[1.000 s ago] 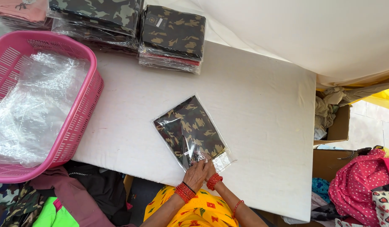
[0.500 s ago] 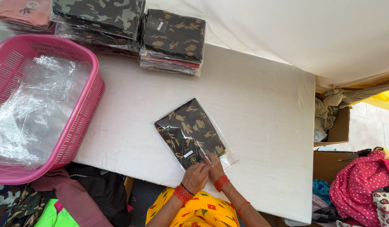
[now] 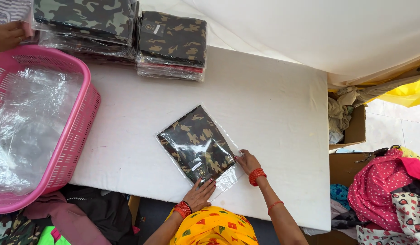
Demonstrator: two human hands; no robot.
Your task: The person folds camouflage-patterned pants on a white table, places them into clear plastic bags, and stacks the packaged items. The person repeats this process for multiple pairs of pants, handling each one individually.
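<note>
While both hands [image 3: 221,179] touch it, packet [image 3: 197,144] lies diagonal.

On the worktop [image 3: 273,104] the bagged garment [image 3: 196,143] lies near the front edge, with the left hand [image 3: 200,195] on its near corner, the right hand [image 3: 247,161] at its right edge, stacked packs [image 3: 171,45] behind, and a basket [image 3: 60,149] of bags to the left.

A small garment packing workplace: stacks of bagged camouflage clothes [image 3: 128,31] at the far left of a white table [image 3: 273,104], a pink basket [image 3: 78,131] of clear plastic bags on the left, and cardboard boxes [image 3: 350,136] with loose fabric on the right.
</note>
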